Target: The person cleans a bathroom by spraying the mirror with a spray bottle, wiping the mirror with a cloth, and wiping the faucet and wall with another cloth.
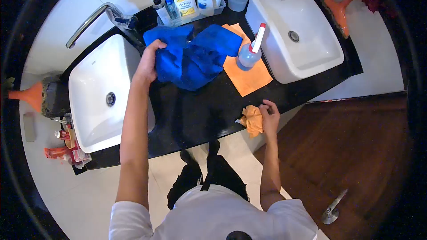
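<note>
My left hand [150,61] grips the left edge of a crumpled blue cloth [191,58], which spreads over the black counter [187,111] between two sinks. Near the counter's front edge, my right hand [270,118] is closed on a bunched orange cloth [253,122]. A second orange cloth [244,80] lies flat on the counter, partly under the blue one. On it stands a spray bottle [250,55] with bluish liquid and a red and white trigger head, close to the right sink.
White basins, a left sink [80,102] and a right sink [307,62], flank the cloths. Behind stand a tray of bottles [191,15] and a round tub [238,1]. Orange vases [29,95] and small toiletries [71,149] sit at the sides. A brown door [342,151] is at right.
</note>
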The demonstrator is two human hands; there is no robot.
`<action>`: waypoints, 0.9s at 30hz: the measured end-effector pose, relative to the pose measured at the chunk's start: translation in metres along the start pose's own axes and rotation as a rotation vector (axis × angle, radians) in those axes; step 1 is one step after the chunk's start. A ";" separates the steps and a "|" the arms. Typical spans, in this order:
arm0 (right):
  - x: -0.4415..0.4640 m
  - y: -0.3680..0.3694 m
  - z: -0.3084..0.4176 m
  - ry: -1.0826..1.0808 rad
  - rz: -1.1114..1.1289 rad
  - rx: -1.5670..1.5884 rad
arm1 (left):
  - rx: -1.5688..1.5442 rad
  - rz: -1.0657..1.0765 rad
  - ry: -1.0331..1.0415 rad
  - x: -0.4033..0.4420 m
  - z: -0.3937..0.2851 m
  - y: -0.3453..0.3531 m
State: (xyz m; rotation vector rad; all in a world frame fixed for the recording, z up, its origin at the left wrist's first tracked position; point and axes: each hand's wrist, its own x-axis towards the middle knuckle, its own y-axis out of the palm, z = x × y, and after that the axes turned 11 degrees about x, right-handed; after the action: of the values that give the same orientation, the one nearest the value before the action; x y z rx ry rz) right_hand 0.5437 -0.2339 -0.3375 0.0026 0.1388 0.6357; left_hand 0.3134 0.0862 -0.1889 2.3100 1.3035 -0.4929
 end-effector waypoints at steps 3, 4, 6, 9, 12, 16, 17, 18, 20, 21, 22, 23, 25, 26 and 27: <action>-0.009 0.006 0.012 0.069 -0.013 0.042 | 0.025 0.026 0.054 -0.012 -0.019 0.002; -0.008 0.005 0.007 0.090 -0.006 0.038 | 0.023 0.016 0.058 -0.011 -0.021 0.004; -0.007 0.011 0.008 0.106 0.013 0.034 | 0.070 0.024 0.052 -0.008 -0.025 0.007; -0.010 0.016 0.013 0.118 0.049 0.048 | 0.246 0.037 0.053 -0.015 -0.028 0.002; -0.018 0.011 0.027 0.171 0.072 0.008 | 0.627 -0.019 0.056 -0.041 -0.030 -0.016; -0.045 -0.017 0.053 0.288 0.002 0.213 | 1.171 -0.410 0.459 -0.105 0.011 -0.087; -0.052 -0.034 0.047 0.327 0.031 0.397 | 1.308 -0.508 0.438 -0.125 0.032 -0.114; -0.057 -0.050 0.050 0.298 0.146 0.517 | 1.444 -0.609 0.417 -0.140 0.055 -0.139; -0.077 -0.072 0.056 0.201 0.241 0.630 | 1.581 -0.755 0.150 -0.177 0.091 -0.164; -0.092 -0.079 0.058 0.121 0.215 0.620 | 1.574 -0.748 0.165 -0.186 0.104 -0.180; -0.111 -0.083 0.059 0.069 0.091 0.584 | 1.619 -0.727 0.104 -0.191 0.117 -0.195; -0.131 -0.086 0.059 0.022 -0.035 0.539 | 1.659 -0.706 0.043 -0.195 0.124 -0.205; -0.166 -0.098 0.068 0.051 -0.187 0.635 | 1.699 -0.601 0.058 -0.194 0.125 -0.201; -0.183 -0.105 0.073 0.067 -0.261 0.681 | 1.754 -0.505 0.061 -0.193 0.122 -0.195; -0.201 -0.113 0.079 0.081 -0.335 0.730 | 1.835 -0.313 -0.026 -0.199 0.107 -0.187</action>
State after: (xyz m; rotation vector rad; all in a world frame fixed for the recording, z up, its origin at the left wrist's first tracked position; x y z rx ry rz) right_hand 0.4608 -0.4405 -0.2390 0.6458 0.4342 0.2229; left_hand 0.0440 -0.0267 -0.2158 3.1221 1.2886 -2.6622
